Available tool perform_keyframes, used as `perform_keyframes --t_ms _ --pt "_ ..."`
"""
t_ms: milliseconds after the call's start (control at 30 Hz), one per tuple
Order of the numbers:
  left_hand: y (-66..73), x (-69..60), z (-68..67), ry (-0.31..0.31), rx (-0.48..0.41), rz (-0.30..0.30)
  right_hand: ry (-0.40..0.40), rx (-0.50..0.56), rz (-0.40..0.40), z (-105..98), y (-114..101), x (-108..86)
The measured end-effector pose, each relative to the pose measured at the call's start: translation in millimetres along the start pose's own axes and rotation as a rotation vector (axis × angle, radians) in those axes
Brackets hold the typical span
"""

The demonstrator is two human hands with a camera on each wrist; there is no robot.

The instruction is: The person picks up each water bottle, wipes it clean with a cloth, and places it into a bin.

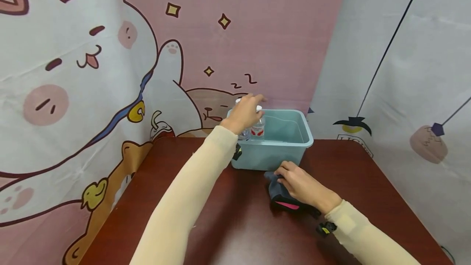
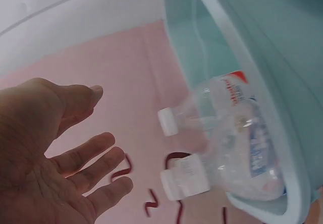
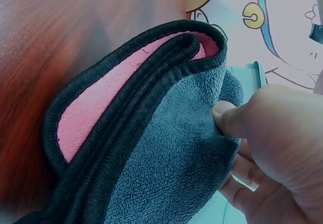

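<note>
Two clear plastic bottles with white caps stand at the left end of a light blue bin (image 1: 272, 154). One bottle (image 1: 259, 128) has a red and white label; the other bottle (image 2: 247, 158) is closer in the left wrist view. My left hand (image 1: 244, 111) is above that end of the bin, fingers extended and apart from the caps in the left wrist view. In front of the bin, my right hand (image 1: 301, 183) pinches a folded grey cloth (image 3: 166, 128) between thumb and fingers. Black edging and a pink inner side show on the cloth.
The bin stands towards the back of a dark red-brown table (image 1: 228, 224). Behind the table hangs a cartoon-printed curtain (image 1: 257, 32), with a pale curtain (image 1: 416, 72) at the right. The bin's right part shows its bare inner wall.
</note>
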State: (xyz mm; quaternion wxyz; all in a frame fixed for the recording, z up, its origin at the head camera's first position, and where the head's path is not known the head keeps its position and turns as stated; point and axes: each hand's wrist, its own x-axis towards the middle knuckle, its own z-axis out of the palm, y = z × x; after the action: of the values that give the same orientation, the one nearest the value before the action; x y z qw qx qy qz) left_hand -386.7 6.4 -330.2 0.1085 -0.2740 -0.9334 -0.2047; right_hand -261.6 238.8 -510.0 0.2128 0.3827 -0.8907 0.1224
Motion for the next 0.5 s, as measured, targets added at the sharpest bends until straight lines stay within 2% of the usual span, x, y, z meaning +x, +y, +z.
perform_keyframes --t_ms 233,500 --pt "11.9 -28.5 -23.5 0.076 -0.029 0.051 -0.025 -0.032 0.021 9.4 2.3 5.1" --pt "5.0 -70.0 -31.2 0.136 -0.055 0.139 -0.104 -0.03 0.072 33.0 2.1 3.9"
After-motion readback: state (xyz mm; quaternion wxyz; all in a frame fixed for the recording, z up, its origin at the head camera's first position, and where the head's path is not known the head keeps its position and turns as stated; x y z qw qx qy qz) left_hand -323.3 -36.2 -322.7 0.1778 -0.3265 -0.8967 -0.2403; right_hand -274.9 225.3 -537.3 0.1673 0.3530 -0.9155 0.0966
